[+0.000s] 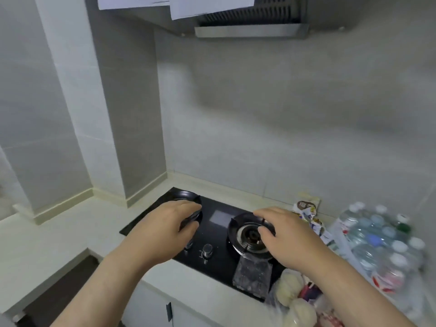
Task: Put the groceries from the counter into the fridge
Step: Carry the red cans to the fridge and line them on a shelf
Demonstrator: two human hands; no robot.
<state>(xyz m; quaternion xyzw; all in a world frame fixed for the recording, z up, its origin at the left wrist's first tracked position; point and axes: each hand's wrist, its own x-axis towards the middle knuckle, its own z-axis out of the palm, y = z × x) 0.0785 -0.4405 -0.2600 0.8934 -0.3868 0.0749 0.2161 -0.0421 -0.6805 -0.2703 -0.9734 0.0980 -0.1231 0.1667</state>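
Dim, flat, greyish light; soft shadows spread across the grey tiled wall [306,114]; wide-angle bending at the edges; the shrink-wrapped pack of clear plastic bottles [382,241] is smeared with blur.

Pale grey tiled walls [283,114] meet in a corner, where a square pillar [101,102] juts out, its near face lighter than its side. A steel range hood [252,29] hangs overhead (sheets of white paper [207,5] dangle just above it). The light is soft and even. A white counter [59,237] wraps around the pillar's base and holds a black glass two-burner hob [221,267]. Below are white cabinet doors [151,305] and a dark floor [59,289].
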